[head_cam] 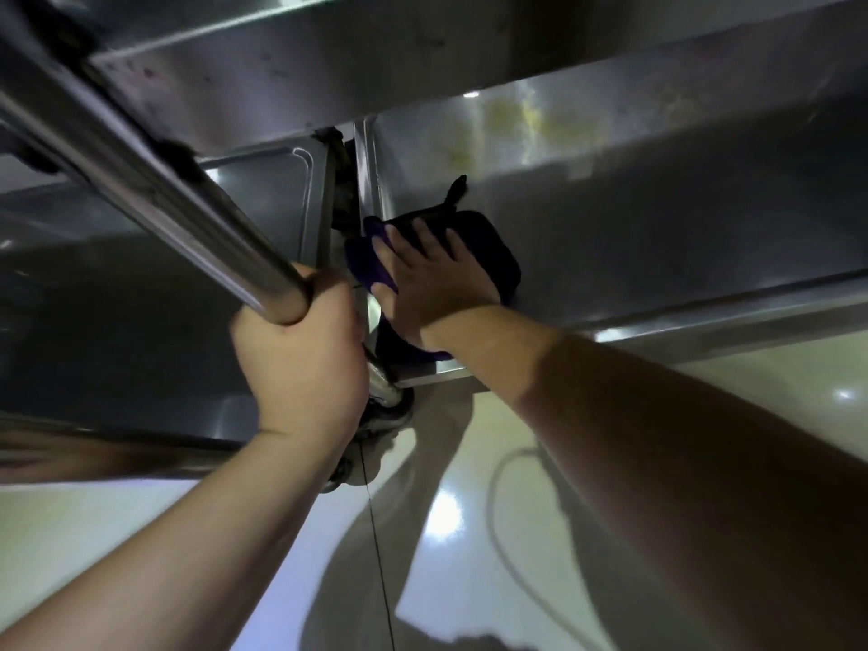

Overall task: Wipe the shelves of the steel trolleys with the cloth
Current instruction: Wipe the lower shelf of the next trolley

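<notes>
Wiping lower shelf [657, 237] near corner | right hand [434, 279] flat on cloth [488, 246] | left hand [300, 350] grips post [155, 180] | yellowish smears remain far right

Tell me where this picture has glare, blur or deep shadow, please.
Head view: bright glare spots on the glossy floor; the steel post that the left hand grips is streaked with blur; the purple cloth under the right hand lies in dim shadow; wide-angle bending at the edges.

Left hand [300, 354] grips upright post [155, 180]. Just right of it, right hand [434, 279] lies flat on cloth [498, 260], on shelf [657, 237].
</notes>
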Demonstrator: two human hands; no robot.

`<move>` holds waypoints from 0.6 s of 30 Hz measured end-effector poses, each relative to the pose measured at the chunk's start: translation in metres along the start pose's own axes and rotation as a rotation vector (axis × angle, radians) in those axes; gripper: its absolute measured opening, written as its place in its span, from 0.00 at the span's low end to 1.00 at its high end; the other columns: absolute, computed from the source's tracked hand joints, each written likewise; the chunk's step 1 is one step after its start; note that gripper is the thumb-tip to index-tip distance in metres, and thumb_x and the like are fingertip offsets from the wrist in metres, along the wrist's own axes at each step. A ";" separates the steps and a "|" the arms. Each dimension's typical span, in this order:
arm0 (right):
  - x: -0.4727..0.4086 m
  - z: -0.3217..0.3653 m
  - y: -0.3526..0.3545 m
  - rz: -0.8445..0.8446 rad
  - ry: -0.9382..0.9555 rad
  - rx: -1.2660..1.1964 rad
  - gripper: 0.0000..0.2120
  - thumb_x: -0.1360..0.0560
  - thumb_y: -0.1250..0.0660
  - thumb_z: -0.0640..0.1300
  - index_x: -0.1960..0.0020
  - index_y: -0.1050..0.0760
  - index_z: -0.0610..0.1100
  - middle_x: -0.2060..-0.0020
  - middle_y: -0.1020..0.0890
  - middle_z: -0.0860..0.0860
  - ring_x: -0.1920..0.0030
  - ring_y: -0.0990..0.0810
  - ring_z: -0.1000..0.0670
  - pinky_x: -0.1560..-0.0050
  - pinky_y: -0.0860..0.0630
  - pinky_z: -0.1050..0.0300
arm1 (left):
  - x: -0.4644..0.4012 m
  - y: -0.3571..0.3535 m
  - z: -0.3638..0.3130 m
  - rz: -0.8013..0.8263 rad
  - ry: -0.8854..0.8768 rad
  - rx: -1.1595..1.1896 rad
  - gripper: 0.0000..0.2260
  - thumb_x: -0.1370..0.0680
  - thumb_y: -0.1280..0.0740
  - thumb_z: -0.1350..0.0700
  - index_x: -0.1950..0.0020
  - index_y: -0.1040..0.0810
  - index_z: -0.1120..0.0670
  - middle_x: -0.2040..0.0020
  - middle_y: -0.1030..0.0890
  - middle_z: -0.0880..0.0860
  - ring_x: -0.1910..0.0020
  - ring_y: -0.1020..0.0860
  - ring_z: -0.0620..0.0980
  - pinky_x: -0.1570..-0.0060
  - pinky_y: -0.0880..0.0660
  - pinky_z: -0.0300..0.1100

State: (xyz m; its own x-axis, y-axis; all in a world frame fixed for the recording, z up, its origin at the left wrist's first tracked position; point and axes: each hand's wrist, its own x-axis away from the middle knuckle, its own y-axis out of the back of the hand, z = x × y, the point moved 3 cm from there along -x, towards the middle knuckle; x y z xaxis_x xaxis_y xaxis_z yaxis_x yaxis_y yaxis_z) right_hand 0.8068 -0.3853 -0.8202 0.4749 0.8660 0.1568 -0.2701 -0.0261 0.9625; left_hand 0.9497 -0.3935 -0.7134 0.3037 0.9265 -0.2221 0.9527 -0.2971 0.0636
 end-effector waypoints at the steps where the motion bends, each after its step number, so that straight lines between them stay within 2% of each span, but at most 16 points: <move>1: 0.002 0.002 -0.002 0.006 0.025 0.015 0.31 0.16 0.61 0.61 0.16 0.60 0.53 0.16 0.58 0.54 0.17 0.61 0.45 0.20 0.61 0.40 | 0.000 0.000 -0.001 0.007 0.002 -0.005 0.13 0.29 0.35 0.63 0.65 0.34 0.71 0.68 0.36 0.71 0.70 0.34 0.52 0.71 0.34 0.38; 6: 0.030 -0.009 -0.002 0.089 0.147 0.053 0.31 0.16 0.59 0.63 0.16 0.63 0.56 0.17 0.60 0.58 0.17 0.63 0.48 0.20 0.61 0.40 | -0.004 0.004 0.002 0.007 0.023 -0.036 0.13 0.31 0.35 0.59 0.66 0.32 0.69 0.73 0.30 0.58 0.72 0.31 0.50 0.71 0.32 0.38; 10: 0.066 -0.054 0.004 0.098 0.187 0.036 0.31 0.18 0.59 0.64 0.17 0.61 0.61 0.19 0.61 0.62 0.18 0.63 0.54 0.19 0.62 0.45 | -0.004 0.009 0.001 0.028 0.011 -0.089 0.12 0.31 0.34 0.57 0.67 0.29 0.65 0.73 0.27 0.54 0.72 0.28 0.48 0.71 0.30 0.37; 12: 0.088 -0.101 0.014 0.065 0.112 0.030 0.32 0.20 0.61 0.66 0.17 0.62 0.62 0.21 0.63 0.65 0.18 0.62 0.57 0.19 0.60 0.48 | -0.004 0.011 0.001 0.026 0.020 -0.130 0.11 0.30 0.33 0.56 0.69 0.28 0.60 0.73 0.25 0.52 0.72 0.26 0.47 0.70 0.29 0.36; 15: 0.126 -0.187 0.028 0.027 -0.105 0.062 0.33 0.24 0.66 0.68 0.19 0.63 0.66 0.20 0.61 0.65 0.20 0.62 0.60 0.19 0.58 0.51 | -0.005 0.011 0.001 0.024 0.026 -0.139 0.11 0.29 0.33 0.56 0.72 0.26 0.54 0.74 0.24 0.51 0.72 0.25 0.48 0.69 0.28 0.37; 18: 0.163 -0.255 0.040 -0.026 -0.340 0.062 0.36 0.24 0.66 0.69 0.17 0.57 0.63 0.19 0.58 0.64 0.18 0.57 0.57 0.19 0.55 0.49 | -0.006 0.011 0.002 0.023 0.024 -0.137 0.11 0.30 0.33 0.56 0.72 0.27 0.54 0.74 0.26 0.51 0.71 0.26 0.49 0.68 0.28 0.38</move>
State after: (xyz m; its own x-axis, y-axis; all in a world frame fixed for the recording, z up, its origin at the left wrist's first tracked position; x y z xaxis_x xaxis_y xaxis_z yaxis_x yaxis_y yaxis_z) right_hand 0.6596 -0.1174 -0.8125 0.7359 0.6509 0.1865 -0.2072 -0.0457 0.9772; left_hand 0.9581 -0.4028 -0.7137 0.3243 0.9256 -0.1954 0.9370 -0.2859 0.2008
